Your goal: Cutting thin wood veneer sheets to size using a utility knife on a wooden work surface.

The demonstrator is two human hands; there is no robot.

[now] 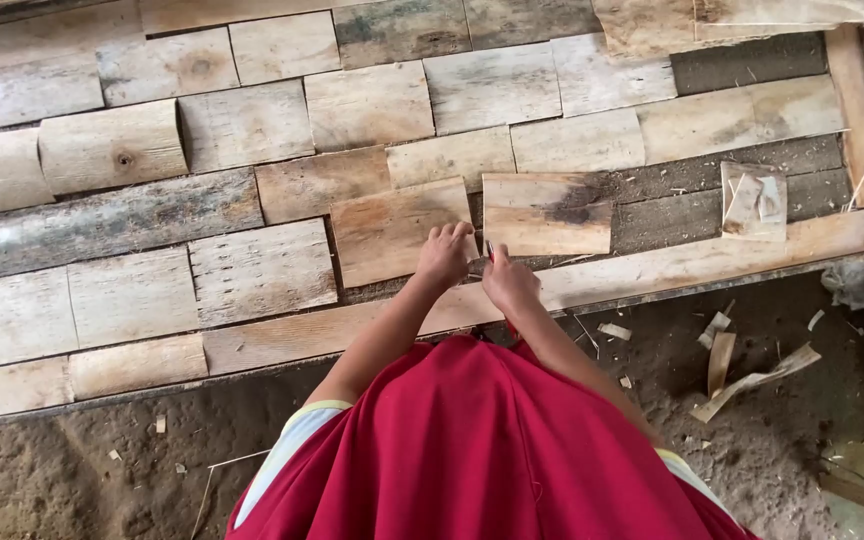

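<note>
The left hand (443, 256) lay closed, with its fingers curled, on the lower right corner of a light brown board (392, 232), pressing on its edge. The right hand (509, 283) was just beside the left hand, almost touching it, and it gripped a small tool with a red part (490, 250); what kind of tool it was could not be seen clearly. This tool stood in the narrow gap between the light brown board and another short board with a dark stain (546, 213), which lay just to the right of it. Both boards were part of a large wooden panel (132, 215) made of many short pieces set in rows. Along the near side of the light brown board ran a long pale plank (672, 268), the lower border of the panel, and both hands were over it. Far to the right of the light brown board, a small square piece with splinters on it (753, 201) rested on the dark backing. Below the plank was a dirt floor (72, 470) with wood chips (742, 375). The person wore a red garment (482, 450).
</note>
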